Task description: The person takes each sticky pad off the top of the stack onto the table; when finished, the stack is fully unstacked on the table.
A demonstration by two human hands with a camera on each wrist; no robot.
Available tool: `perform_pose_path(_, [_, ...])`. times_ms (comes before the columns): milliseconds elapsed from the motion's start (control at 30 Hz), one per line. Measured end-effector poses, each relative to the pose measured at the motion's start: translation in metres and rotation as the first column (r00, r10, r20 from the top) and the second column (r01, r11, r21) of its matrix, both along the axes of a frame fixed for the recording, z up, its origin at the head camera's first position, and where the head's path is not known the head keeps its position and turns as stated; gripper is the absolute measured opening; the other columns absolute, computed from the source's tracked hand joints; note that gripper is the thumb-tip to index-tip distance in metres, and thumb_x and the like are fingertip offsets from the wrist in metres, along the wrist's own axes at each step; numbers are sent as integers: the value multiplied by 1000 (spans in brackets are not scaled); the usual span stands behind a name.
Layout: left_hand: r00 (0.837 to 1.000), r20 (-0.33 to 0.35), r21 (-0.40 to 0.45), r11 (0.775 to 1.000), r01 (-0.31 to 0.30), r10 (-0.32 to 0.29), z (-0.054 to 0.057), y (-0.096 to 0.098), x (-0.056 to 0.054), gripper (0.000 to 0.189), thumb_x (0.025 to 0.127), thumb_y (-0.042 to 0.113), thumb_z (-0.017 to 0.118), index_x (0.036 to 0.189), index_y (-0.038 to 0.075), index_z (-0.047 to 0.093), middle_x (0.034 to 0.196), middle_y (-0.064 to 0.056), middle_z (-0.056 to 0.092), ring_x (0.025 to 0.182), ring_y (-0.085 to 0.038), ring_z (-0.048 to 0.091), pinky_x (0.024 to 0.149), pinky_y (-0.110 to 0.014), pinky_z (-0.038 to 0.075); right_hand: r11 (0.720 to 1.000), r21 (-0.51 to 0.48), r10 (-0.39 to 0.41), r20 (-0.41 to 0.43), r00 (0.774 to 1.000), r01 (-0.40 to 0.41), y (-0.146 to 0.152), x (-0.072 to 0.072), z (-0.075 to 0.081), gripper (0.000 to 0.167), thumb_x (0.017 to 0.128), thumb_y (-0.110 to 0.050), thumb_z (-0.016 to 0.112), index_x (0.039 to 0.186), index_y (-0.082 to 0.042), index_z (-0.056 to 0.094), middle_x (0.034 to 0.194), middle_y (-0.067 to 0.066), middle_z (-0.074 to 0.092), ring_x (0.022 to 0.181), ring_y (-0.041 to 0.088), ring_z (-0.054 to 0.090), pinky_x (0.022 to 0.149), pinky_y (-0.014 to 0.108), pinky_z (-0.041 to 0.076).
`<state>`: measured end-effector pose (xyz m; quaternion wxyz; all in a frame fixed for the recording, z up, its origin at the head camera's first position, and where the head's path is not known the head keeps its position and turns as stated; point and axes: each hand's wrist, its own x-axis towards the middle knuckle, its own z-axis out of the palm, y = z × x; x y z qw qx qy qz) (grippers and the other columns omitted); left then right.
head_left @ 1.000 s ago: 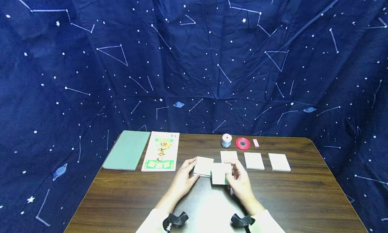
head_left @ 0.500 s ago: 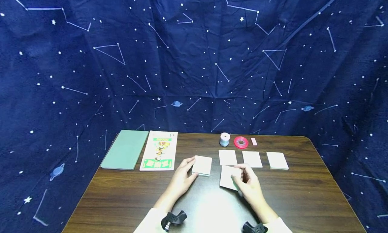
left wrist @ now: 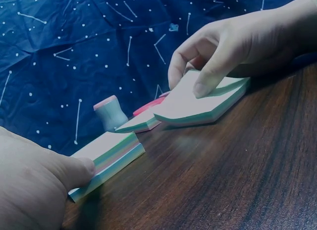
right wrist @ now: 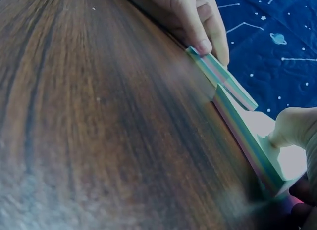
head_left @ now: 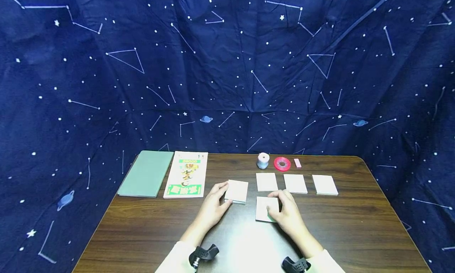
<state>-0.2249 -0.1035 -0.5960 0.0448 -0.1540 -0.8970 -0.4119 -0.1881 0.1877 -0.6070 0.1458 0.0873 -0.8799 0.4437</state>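
In the head view my left hand [head_left: 212, 208] holds a square sticky note pad [head_left: 237, 191] by its edges, thumb at the near side. Layered coloured edges of this pad show in the left wrist view, with the thumb [left wrist: 79, 170] against them. My right hand [head_left: 289, 213] pinches a second sticky note pad [head_left: 266, 208], nearer to me and to the right. Its thumb [left wrist: 208, 84] lies on the white top, and the top paper looks bent beside it. The fingers beneath or behind this pad are partly hidden.
Three more sticky note pads [head_left: 266, 182] lie in a row behind the right hand. Farther back stand a spool [head_left: 263, 161], a red ring-shaped roll [head_left: 282, 164] and a pink eraser-like block [head_left: 297, 163]. A green folder [head_left: 146, 174] and a booklet [head_left: 186, 174] lie left.
My right hand has carried its pad rightward, away from the left pad, and lowered it toward the table. The left hand stays at its pad.
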Motion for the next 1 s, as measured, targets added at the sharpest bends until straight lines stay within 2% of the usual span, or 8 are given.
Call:
perform_pose_path(67, [1000, -11, -1, 1000, 4, -4, 0, 0, 0, 61, 98, 13, 81, 153, -1, 59, 160, -13, 58, 149, -35, 56, 126, -51, 44, 1000, -1, -6, 24, 1000, 6, -1, 1, 1, 41, 78, -1, 88, 113, -16, 75, 100, 5, 59, 100, 17, 50, 88, 34, 43])
perform_pose_path(233, [999, -43, -16, 1000, 7, -8, 1, 1, 0, 60, 97, 11, 81, 152, -3, 60, 159, -13, 59, 148, -36, 58, 124, -53, 45, 1000, 14, -11, 50, 999, 10, -2, 1, 3, 43, 78, 0, 88, 113, -20, 75, 107, 5, 57, 104, 17, 43, 89, 34, 36])
perform_pose_path(533, [1000, -25, -7, 1000, 5, -5, 3, 2, 1, 61, 97, 11, 81, 152, -3, 59, 160, -13, 58, 149, -36, 57, 126, -52, 44, 999, 44, -13, -1, 1000, 13, -4, 0, -1, 36, 81, 1, 86, 110, -18, 76, 115, 6, 59, 106, 19, 44, 91, 37, 33])
perform_pose_path(700, [1000, -9, -3, 1000, 9, -9, 4, 2, 1, 61, 98, 11, 80, 153, -3, 58, 161, -14, 57, 150, -36, 56, 127, -52, 43, 1000, 25, -9, 1, 1000, 9, -3, -1, -2, 35, 82, -2, 88, 111, -17, 75, 116, 8, 59, 106, 19, 43, 92, 38, 32])
perform_pose_path(1000, [1000, -22, 0, 1000, 13, -13, 4, 0, 1, 61, 97, 10, 81, 153, -4, 58, 160, -15, 57, 150, -37, 56, 126, -53, 43, 999, -21, -45, -85, 995, 44, -3, 0, -1, 31, 85, -4, 89, 111, -12, 74, 112, 6, 62, 107, 15, 46, 92, 31, 35])
